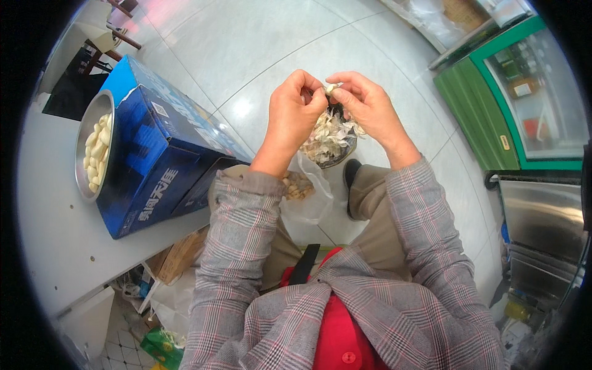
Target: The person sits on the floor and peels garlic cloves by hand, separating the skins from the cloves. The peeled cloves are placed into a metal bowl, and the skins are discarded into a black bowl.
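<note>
My right hand (366, 104) pinches a pale garlic clove (331, 89) between thumb and fingers. My left hand (298, 108) is right beside it, its thumb and fingertips closed together near the clove; whether it grips the clove or a bit of skin is hidden. Below both hands, a dark round container on the floor holds a heap of garlic skins (329, 138). Unpeeled cloves (297, 185) lie in a clear plastic bag (319, 203) between my legs. To the left, a steel bowl (81, 152) of peeled cloves (97, 150) stands against a blue carton.
The blue cardboard carton (138, 157) stands on a white surface (51, 208) at the left. A green-framed glass-door cabinet (499, 111) and steel equipment (541, 212) line the right. Lower left are a cardboard box (178, 259) and plastic bags. My shoe (352, 185) rests near the skins.
</note>
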